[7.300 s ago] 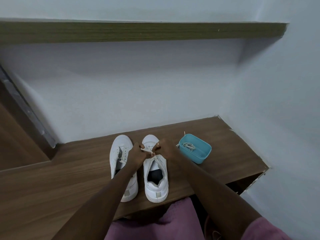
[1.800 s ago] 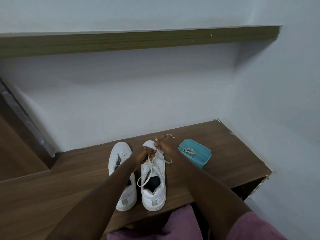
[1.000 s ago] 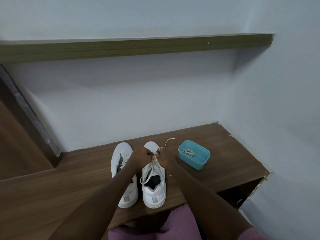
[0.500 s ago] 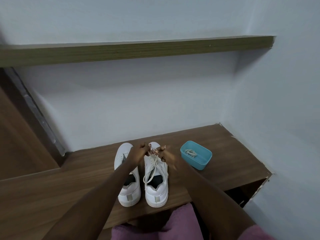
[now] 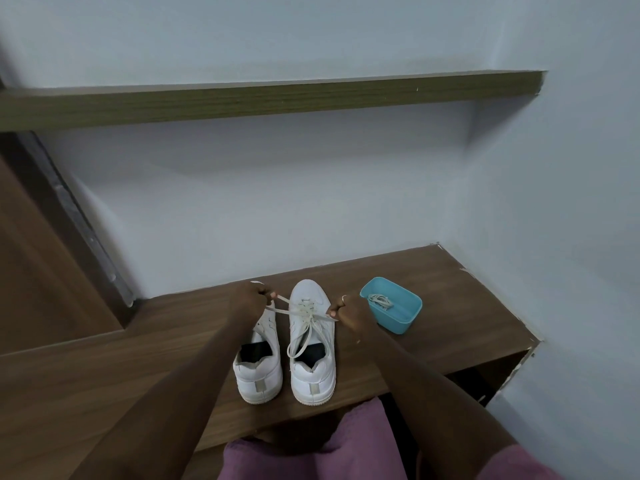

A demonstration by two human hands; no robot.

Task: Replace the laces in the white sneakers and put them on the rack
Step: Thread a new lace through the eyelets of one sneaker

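Lacing on the right sneaker (image 5: 313, 344) looks nearly done, left hand (image 5: 247, 303) and right hand (image 5: 349, 315) pinching its lace (image 5: 306, 313) taut; racking remains.

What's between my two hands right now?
In the head view, the laced white sneaker sits between the left hand and right hand; its lace stretches from one to the other.

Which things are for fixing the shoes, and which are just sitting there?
For the job: white sneaker on the right; its cream lace, pinched by left hand and right hand; white sneaker on the left; blue plastic tub holding a coiled lace; long olive wooden shelf, maybe the rack.
Just there: brown wooden bench top; brown wooden panel at left.
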